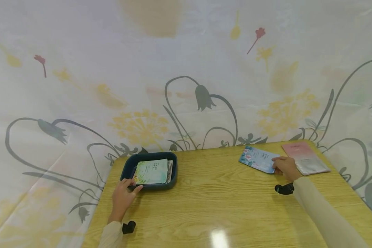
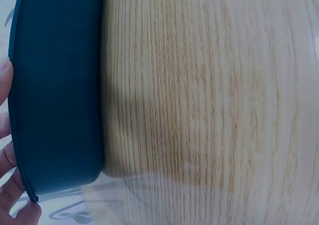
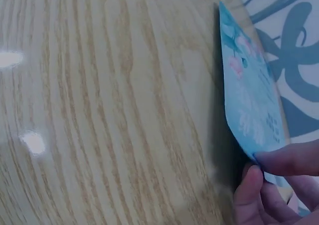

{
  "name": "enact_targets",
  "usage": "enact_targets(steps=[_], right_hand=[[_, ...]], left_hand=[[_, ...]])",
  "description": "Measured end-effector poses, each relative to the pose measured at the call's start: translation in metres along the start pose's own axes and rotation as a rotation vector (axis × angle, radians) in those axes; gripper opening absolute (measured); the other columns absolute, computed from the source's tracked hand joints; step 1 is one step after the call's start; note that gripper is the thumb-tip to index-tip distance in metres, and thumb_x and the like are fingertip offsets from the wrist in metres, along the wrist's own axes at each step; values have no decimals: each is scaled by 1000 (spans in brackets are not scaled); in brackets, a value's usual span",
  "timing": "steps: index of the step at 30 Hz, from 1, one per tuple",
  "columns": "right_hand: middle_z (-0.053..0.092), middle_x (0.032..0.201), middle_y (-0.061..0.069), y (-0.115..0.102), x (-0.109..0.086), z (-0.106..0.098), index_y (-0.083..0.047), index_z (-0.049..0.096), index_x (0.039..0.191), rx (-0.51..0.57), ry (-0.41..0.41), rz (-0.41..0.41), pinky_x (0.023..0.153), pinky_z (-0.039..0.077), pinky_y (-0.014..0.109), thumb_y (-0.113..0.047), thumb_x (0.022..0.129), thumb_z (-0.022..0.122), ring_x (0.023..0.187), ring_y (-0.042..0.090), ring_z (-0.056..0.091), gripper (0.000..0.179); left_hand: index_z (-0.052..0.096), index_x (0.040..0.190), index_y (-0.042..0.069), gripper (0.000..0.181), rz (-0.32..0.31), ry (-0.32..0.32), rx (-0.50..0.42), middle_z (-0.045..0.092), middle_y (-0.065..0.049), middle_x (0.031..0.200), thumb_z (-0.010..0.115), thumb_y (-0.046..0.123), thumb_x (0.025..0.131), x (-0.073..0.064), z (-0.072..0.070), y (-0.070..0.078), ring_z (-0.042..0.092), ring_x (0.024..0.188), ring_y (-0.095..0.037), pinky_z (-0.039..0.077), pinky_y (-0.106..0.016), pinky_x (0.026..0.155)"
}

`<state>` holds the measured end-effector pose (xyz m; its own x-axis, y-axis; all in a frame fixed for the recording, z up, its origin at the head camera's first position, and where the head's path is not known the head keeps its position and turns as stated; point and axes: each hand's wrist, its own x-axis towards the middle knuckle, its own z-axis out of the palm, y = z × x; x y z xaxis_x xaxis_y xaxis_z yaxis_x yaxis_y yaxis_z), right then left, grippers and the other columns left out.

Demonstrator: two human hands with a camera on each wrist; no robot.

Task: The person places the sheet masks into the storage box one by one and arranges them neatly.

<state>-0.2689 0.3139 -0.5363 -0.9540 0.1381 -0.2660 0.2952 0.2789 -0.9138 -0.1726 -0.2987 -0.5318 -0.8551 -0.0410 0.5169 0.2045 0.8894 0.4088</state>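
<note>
A dark blue plastic basin (image 1: 176,179) stands at the table's left, with a white-green sheet-mask packet (image 1: 152,172) printed with leaves lying on other packets inside. My left hand (image 1: 123,194) grips the basin's near left corner; in the left wrist view its fingers (image 2: 9,157) lie along the rim. At the right, my right hand (image 1: 286,167) pinches the lower right corner of a blue floral sheet-mask packet (image 1: 257,159). That corner is tilted up off the table in the right wrist view, between thumb (image 3: 286,159) and fingers. A pink-and-silver packet (image 1: 307,159) lies flat beside this hand.
The wood-grain table (image 1: 204,199) spreads between the hands, with a bright reflection near its front. A white floral curtain (image 1: 186,113) hangs along the table's back and sides. Black wrist devices (image 1: 284,188) sit by both sleeves.
</note>
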Motion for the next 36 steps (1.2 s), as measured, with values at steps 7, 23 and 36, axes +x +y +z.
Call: enact_targets(steps=[7, 23, 36], right_hand=[[52, 112, 31, 0, -1, 7, 15, 46, 128, -20, 74, 5, 59, 51, 27, -2, 86, 54, 74, 13, 60, 46], [37, 136, 37, -6, -4, 23, 11, 53, 126, 37, 127, -64, 45, 32, 26, 7, 81, 41, 69, 15, 48, 47], [31, 143, 30, -34, -18, 47, 9, 43, 136, 195, -50, -76, 67, 50, 23, 7, 91, 41, 87, 7, 55, 45]], left_hand=[[57, 75, 13, 29, -22, -13, 5, 54, -4, 80, 85, 22, 69, 1, 0, 1, 49, 73, -24, 41, -41, 63], [58, 74, 12, 29, -26, 8, -9, 54, -5, 79, 86, 20, 68, 1, 2, -2, 49, 73, -23, 41, -42, 64], [59, 74, 11, 29, -48, -4, -15, 56, -8, 81, 85, 20, 68, 1, 3, 0, 51, 75, -28, 42, -44, 65]])
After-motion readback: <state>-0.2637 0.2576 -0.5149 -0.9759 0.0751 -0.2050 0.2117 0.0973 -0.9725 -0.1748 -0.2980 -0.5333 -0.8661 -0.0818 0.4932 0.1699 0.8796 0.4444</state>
